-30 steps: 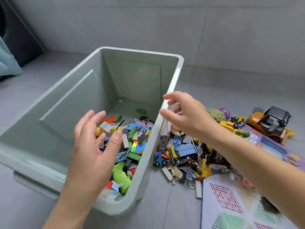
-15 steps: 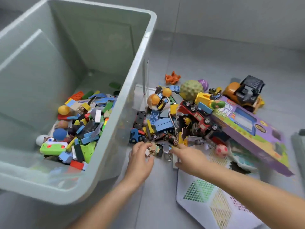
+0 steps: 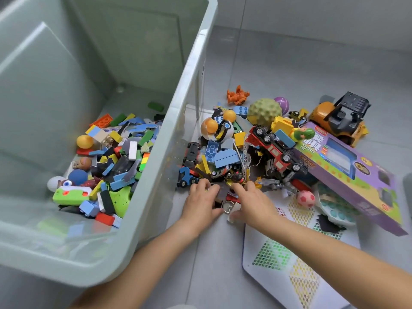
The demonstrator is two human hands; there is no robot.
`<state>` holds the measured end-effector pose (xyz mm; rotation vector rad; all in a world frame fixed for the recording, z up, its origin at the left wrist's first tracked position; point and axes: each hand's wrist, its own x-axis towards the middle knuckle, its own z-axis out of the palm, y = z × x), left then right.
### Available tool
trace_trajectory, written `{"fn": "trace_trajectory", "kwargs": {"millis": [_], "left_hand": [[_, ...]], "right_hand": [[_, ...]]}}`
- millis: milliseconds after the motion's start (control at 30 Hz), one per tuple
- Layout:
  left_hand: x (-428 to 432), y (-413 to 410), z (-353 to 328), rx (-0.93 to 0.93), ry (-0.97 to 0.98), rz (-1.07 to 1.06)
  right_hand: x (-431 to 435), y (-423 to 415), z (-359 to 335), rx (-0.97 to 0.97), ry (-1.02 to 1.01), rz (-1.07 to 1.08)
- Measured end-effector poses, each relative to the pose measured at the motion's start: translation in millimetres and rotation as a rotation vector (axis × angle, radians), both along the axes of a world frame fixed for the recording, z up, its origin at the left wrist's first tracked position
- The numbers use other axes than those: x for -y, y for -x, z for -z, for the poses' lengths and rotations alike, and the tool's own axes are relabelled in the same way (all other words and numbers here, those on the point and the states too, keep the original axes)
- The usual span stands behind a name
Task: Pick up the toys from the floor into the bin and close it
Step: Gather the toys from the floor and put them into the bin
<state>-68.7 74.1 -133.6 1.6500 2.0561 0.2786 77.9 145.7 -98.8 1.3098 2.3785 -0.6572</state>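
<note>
Pale green plastic is forming the bin [image 3: 196, 70], which is standing open at the left with a thick rounded rim and a low layer of bricks, balls and puzzle pieces lying on its bottom. Toys [image 3: 225, 152] are lying heaped on the grey tiled floor [image 3: 312, 70] just beside the bin's right wall: a red fire truck [image 3: 276, 150] is tilting across the top, a bumpy green ball [image 3: 265, 111] is sitting behind it, and an orange forklift [image 3: 338, 119] is standing at the far right. A purple box [image 3: 347, 172] is leaning on the heap's right side, its near corner overhanging a white pegboard [image 3: 289, 264]. The left hand [image 3: 200, 201] and the right hand [image 3: 252, 204] are pressing down side by side on the heap's near edge, fingers bending into loose pieces and thumbs closing toward a metal ring [image 3: 227, 206]; whether either is actually gripping anything cannot be told. Bare tile is lying open between the bin and the pegboard under the forearms, and beyond the heap toward the wall.
</note>
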Motion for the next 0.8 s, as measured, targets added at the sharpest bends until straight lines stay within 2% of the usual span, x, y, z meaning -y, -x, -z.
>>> {"fn": "trace_trajectory", "kwargs": {"millis": [67,167,233,333,433,500,633,733,800], "left_hand": [[5,5,3,0.051,-0.033,0.012],[9,7,4,0.082,-0.047,0.012],[10,8,2,0.083,-0.014,0.022],[12,11,-2,0.063,0.0,0.057],[22,14,-2,0.039,-0.003,0.106],[31,17,3,0.05,-0.019,0.094],[40,19,6,0.116,-0.02,-0.086],[31,11,2,0.094,0.068,-0.06],[24,6,0,0.016,0.113,-0.01]], "right_hand": [[3,-3,1,0.007,0.004,-0.035],[8,-2,5,0.085,-0.1,-0.147],[6,1,5,0.094,-0.169,-0.195],[-2,3,3,0.053,-0.163,-0.251],[-2,1,5,0.065,-0.201,-0.399],[-2,2,4,0.033,-0.256,-0.397],[-1,7,8,0.012,-0.24,-0.357],[4,9,9,-0.03,-0.227,-0.32],[6,10,12,-0.037,-0.183,-0.334]]}}
